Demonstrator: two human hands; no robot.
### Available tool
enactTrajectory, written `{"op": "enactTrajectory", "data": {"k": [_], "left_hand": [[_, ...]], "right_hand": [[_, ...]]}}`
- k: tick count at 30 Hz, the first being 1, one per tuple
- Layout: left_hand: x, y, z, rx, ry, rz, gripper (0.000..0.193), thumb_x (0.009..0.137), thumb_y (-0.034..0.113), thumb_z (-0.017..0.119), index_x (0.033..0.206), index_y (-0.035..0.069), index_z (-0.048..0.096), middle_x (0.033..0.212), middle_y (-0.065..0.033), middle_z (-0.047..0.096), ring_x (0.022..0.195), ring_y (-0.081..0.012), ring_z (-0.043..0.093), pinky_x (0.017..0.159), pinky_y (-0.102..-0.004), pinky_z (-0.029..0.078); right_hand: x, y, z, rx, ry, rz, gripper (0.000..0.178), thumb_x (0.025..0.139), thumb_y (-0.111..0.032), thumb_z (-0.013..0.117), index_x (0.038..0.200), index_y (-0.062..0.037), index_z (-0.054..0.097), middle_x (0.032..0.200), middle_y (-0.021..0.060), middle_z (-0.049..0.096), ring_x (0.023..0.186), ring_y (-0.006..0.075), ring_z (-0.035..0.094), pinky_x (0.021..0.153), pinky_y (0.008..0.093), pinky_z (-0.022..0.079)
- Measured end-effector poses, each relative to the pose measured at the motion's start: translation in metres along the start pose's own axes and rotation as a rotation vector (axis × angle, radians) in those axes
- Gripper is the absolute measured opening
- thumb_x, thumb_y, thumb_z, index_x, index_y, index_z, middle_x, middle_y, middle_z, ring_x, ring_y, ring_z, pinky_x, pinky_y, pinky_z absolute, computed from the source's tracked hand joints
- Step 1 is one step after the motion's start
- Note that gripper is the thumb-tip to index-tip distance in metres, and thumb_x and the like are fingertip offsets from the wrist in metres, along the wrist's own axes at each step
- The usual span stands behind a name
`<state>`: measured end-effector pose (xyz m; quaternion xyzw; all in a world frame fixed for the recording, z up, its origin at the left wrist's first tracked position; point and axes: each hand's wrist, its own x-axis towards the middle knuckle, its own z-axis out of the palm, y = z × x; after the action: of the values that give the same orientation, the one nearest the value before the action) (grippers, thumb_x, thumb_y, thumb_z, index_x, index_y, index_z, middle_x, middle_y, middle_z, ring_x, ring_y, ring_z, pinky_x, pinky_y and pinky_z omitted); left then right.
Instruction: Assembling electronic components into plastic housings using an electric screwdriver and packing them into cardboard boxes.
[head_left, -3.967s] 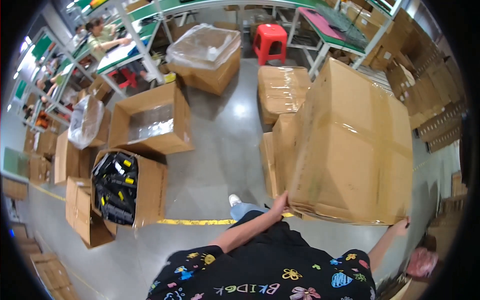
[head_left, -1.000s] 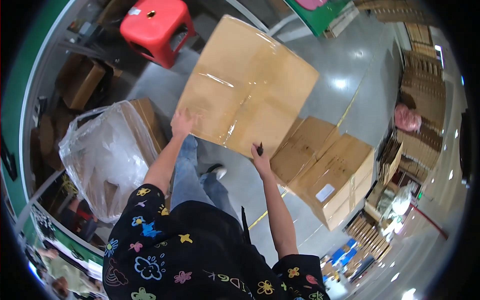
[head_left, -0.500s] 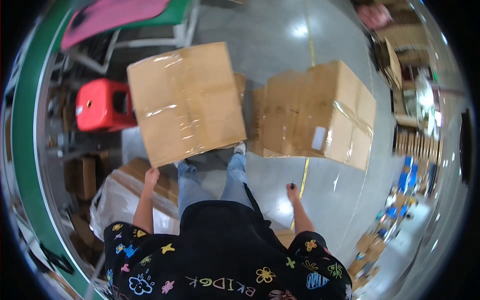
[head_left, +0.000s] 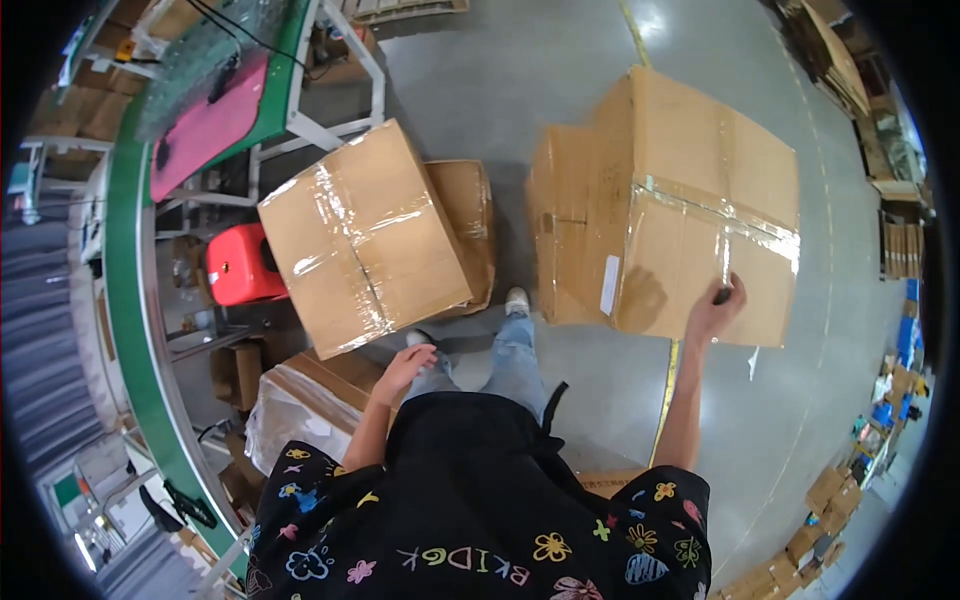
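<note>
My right hand (head_left: pixel 712 312) is closed round a small black object (head_left: pixel 722 295) whose kind I cannot make out. It is over the near part of a large taped carton (head_left: pixel 685 135) on the right and casts a shadow on it; whether it touches the cardboard I cannot tell. A white label is stuck on the carton's left side. My left hand (head_left: pixel 405 368) holds nothing, its fingers loosely stretched out. It is just off the near edge of another big taped carton (head_left: pixel 365 235) on the left. Part of a further brown carton (head_left: pixel 465 210) shows behind that one.
A red plastic stool (head_left: pixel 235 265) stands left of the cartons, by a green-edged workbench (head_left: pixel 150 330) with a pink mat (head_left: pixel 212 130). Beside my left leg is a plastic-wrapped carton (head_left: pixel 310 400). A yellow line (head_left: pixel 665 400) runs along the grey floor. Stacked cardboard lines the far right.
My left hand has left the near corner of the left carton and moved right. My right hand has moved forward over the right carton. The whole view has shifted.
</note>
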<state>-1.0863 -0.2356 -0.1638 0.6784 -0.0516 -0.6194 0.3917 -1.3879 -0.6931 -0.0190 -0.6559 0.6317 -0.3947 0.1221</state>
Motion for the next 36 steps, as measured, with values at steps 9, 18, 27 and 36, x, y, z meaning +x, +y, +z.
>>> {"op": "enactTrajectory", "data": {"k": [9,18,27,36], "left_hand": [[-0.035,-0.035,-0.084,-0.015,0.399,-0.016,0.03,0.091,0.028,0.053,0.112,0.008,0.058,0.091,-0.0003,0.063,0.076,-0.0099,0.058,0.064,-0.0249,0.047],[-0.008,-0.224,-0.177,-0.224,1.078,-0.323,0.057,0.078,0.022,0.069,0.125,-0.001,0.046,0.1,-0.0119,0.06,0.075,-0.0157,0.057,0.062,-0.0321,0.05],[0.057,-0.158,-0.289,-0.503,0.694,-0.278,0.074,0.082,0.042,0.062,0.139,0.012,0.027,0.127,-0.012,0.05,0.112,-0.0297,0.052,0.074,-0.0466,0.05],[0.062,-0.191,-0.29,-0.471,0.853,0.022,0.072,0.076,0.013,0.068,0.138,0.0,0.033,0.133,-0.0172,0.044,0.12,-0.0251,0.046,0.1,-0.0345,0.038]], "right_hand": [[-0.109,-0.2,0.178,0.261,-0.716,-0.575,0.032,0.08,-0.004,0.061,0.11,-0.0023,0.052,0.106,0.0152,0.055,0.1,0.0323,0.05,0.089,0.0397,0.04],[-0.255,-0.285,0.451,-0.371,-1.181,-0.966,0.041,0.081,-0.012,0.056,0.12,-0.0028,0.047,0.116,0.0145,0.054,0.113,0.0301,0.049,0.093,0.0425,0.04],[-0.3,-0.322,0.629,-0.463,-0.882,-1.133,0.051,0.089,-0.039,0.049,0.129,-0.0072,0.042,0.125,0.0102,0.049,0.12,0.0281,0.043,0.097,0.0446,0.036],[-0.251,-0.29,0.556,-0.617,-0.927,-0.943,0.045,0.089,-0.044,0.048,0.122,-0.0131,0.05,0.119,0.0057,0.052,0.118,0.0207,0.045,0.099,0.0429,0.032]]}}
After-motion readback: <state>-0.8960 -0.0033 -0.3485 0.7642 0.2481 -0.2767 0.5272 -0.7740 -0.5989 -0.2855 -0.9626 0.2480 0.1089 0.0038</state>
